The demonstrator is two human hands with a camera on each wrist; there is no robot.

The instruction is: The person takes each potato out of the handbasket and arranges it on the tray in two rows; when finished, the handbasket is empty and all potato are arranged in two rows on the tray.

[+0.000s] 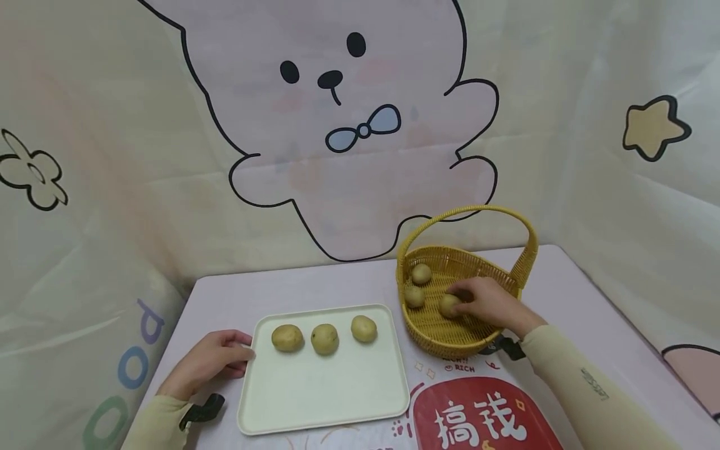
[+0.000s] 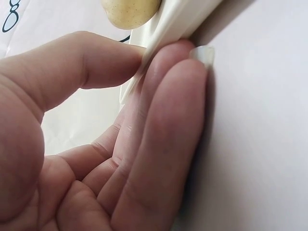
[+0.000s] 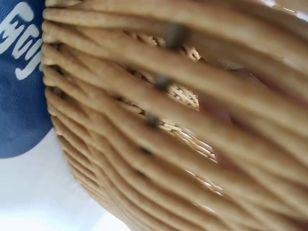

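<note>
Inside the yellow woven basket (image 1: 450, 340), my right hand (image 1: 488, 302) grips a potato (image 1: 448, 306) with thumb and fingers. Two more potatoes lie along the basket's left side, one a potato near the back (image 1: 421, 274) and one a potato closer to the front (image 1: 414, 297). My left hand (image 1: 210, 361) pinches the left edge of a white tray (image 1: 326, 397). In the left wrist view the thumb presses on the rim and the fingers (image 2: 168, 110) lie under it. Woven strands (image 3: 134, 110) fill most of the right wrist view and hide that hand's hold.
Across the tray's far half sit three potatoes: a left one (image 1: 287, 338), a middle one (image 1: 324, 339) and a right one (image 1: 364, 329). The basket's tall handle (image 1: 525, 256) arches above it. A printed cloth (image 1: 478, 415) covers the table, and patterned curtains (image 1: 349, 175) surround it.
</note>
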